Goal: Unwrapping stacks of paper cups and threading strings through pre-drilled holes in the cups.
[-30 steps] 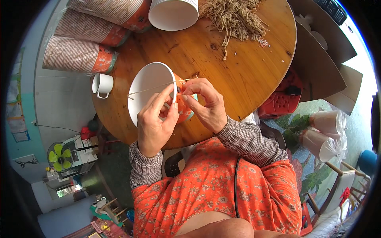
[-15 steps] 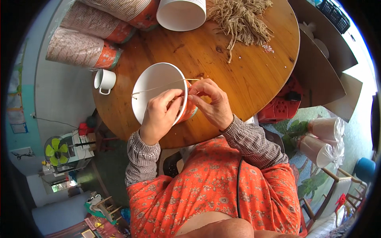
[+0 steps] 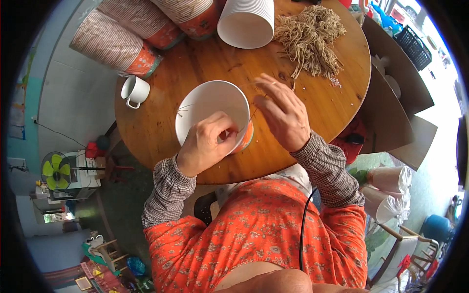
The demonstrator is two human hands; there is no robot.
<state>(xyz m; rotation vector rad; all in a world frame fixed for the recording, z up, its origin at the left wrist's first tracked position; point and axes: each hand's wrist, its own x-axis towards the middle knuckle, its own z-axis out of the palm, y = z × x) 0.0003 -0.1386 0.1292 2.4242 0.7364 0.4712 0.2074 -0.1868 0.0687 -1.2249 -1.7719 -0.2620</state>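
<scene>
A paper bucket (image 3: 199,97), white inside and patterned orange outside, stands tilted on the wooden table with its mouth towards me. My left hand (image 3: 207,144) reaches over its near rim. Thumb and forefinger are pinched together inside, by the right wall; what they grip is hidden. A short end of thin cord (image 3: 182,110) sticks out at the left wall. To the right of the bucket, my right hand (image 3: 284,115) is raised with its fingers stretched and apart, slightly blurred. A thin strand (image 3: 253,115) runs between the bucket's right rim and this hand.
A bundle of tan cords (image 3: 312,39) lies at the far right of the table (image 3: 293,161), beside small pale bits. Stacked white buckets (image 3: 246,27) and wrapped orange bucket stacks (image 3: 115,44) stand at the back. A white mug (image 3: 136,91) is at the left, cardboard boxes (image 3: 391,112) at the right.
My right hand has moved away from the bucket's rim, up and to the right, and its fingers have spread. The cord that crossed the bucket's mouth no longer lies there. My left hand stays at the bucket.
</scene>
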